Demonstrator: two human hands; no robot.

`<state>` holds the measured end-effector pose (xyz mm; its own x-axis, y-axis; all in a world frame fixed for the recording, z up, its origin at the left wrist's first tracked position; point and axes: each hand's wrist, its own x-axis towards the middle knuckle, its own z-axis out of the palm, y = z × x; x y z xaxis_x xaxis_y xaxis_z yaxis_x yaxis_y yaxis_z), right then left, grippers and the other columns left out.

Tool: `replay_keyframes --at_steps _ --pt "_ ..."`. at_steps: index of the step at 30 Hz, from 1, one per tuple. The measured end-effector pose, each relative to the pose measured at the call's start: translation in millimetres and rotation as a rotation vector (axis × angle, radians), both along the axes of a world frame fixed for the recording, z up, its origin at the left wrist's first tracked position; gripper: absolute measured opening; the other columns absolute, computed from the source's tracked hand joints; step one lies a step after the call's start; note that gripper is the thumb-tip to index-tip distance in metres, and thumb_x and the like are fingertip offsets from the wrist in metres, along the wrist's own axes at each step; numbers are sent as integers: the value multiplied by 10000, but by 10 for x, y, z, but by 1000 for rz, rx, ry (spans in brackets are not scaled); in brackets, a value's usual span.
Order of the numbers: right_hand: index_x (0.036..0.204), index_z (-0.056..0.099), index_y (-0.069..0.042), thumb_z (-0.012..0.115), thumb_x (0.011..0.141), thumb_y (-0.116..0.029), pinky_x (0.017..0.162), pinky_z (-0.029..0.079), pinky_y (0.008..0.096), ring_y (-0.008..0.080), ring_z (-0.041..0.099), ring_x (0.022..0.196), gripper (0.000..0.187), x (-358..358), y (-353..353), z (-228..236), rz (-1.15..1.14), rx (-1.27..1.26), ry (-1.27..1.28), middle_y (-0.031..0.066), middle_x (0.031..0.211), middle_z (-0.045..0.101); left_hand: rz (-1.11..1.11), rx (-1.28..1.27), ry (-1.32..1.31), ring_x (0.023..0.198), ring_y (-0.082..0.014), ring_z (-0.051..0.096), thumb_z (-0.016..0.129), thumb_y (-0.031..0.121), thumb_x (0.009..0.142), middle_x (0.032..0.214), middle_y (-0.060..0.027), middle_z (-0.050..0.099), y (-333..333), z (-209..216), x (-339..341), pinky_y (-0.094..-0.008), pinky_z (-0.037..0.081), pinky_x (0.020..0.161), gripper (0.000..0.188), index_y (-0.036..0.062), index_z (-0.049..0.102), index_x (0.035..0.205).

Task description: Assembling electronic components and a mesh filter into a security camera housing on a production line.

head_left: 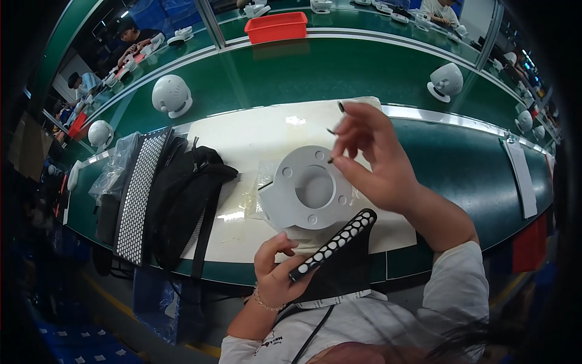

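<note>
A pale grey ring-shaped base (285, 209) with a large round opening and several small round recesses lies on the cream board. My left hand (280, 273) is closed around a black sheet with white round spots (339, 243), held tilted at the near side of the base. My right hand (376, 155) is raised over the right side of the base, its fingers curled but apart. Small dark bits show at its thumb and fingertips; whether they are stuck-on pieces or nails, I cannot tell.
At the left lie a black bag (182, 194), a white-spotted black sheet (140, 203) and clear plastic bags (115, 167). White rounded devices (171, 96) stand on the green belt, with a red bin (276, 27) beyond. A white strip (520, 176) lies right. Other people sit opposite.
</note>
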<state>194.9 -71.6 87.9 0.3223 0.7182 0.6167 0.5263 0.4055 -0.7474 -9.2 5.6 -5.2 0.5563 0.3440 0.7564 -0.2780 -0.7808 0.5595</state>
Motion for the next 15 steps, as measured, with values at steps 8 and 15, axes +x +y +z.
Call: replay_keyframes --at_steps 8,15 --pt "1286 283 -102 525 744 70 724 412 246 114 513 827 617 76 98 78 83 -196 134 81 1031 446 -37 32 112 773 -220 610 719 16 562 1344 -241 274 29 -13 15 -274 481 602 242 15 614 779" --pt "1184 477 -145 586 722 3 624 495 314 241 597 766 497 -7 9 149 -42 -17 -712 81 1033 591 -59 31 183 698 -177 611 729 -13 571 1360 -269 229 39 19 -43 -267 483 669 270 16 572 789"
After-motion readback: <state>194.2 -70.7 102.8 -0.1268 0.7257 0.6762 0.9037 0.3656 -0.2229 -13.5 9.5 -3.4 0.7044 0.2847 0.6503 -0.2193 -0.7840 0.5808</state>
